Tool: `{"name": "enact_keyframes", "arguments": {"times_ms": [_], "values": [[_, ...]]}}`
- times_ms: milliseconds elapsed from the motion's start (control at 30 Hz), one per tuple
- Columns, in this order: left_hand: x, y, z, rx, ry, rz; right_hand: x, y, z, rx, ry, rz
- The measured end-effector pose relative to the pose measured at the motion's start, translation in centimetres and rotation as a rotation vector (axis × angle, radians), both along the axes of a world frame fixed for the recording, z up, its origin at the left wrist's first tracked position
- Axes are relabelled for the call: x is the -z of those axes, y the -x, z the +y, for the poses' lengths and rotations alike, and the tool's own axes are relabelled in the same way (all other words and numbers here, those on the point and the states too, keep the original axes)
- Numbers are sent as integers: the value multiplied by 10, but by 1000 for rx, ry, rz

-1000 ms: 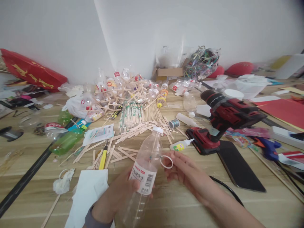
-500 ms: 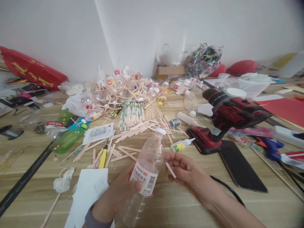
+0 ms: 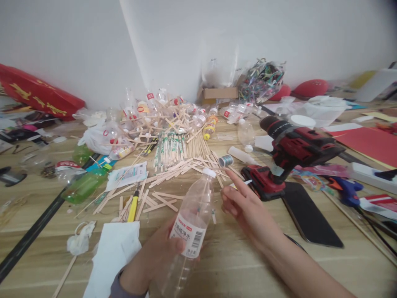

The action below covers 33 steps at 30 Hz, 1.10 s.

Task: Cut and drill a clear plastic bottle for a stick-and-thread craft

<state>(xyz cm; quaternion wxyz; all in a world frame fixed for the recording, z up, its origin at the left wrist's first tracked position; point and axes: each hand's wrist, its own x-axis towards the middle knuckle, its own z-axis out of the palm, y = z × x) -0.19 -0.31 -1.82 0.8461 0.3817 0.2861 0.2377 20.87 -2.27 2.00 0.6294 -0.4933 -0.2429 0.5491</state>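
My left hand (image 3: 164,248) is wrapped round the lower part of a clear plastic bottle (image 3: 198,198) with a white cap and a white label. The bottle leans, cap up and away from me. To its right, over the table, is my right hand (image 3: 237,196), index finger stretched out toward a spool (image 3: 226,161) and the other fingers curled; nothing shows in it. A small white piece (image 3: 214,217) lies between the bottle and my right hand. The glue bottle behind my right hand is mostly hidden, with only its tip (image 3: 246,183) showing.
A red and black drill (image 3: 297,145) stands at the right beside a black phone (image 3: 310,215). Wooden sticks (image 3: 170,176) and plastic bottles pile up ahead. On the left lie a green bottle (image 3: 85,186), a yellow knife (image 3: 133,207) and white paper (image 3: 113,256).
My right hand has let go of the small white piece and moved forward, its index finger now extended over the glue bottle. My left hand still holds the bottle.
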Motion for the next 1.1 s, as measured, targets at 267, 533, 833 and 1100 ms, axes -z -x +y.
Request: {"name": "enact_keyframes", "arguments": {"times_ms": [267,533,833,1100], "values": [[-9,-4,0,-17,-37,70,-5,1,-16,-222,-160,-39],[-7,-2,4,-30,4,48,22,-4,-22,36,38,-245],[2,2,4,-20,-15,44,39,17,-24,-298,72,68],[-3,2,6,28,-95,114,39,16,-30,-323,-84,-213]]}}
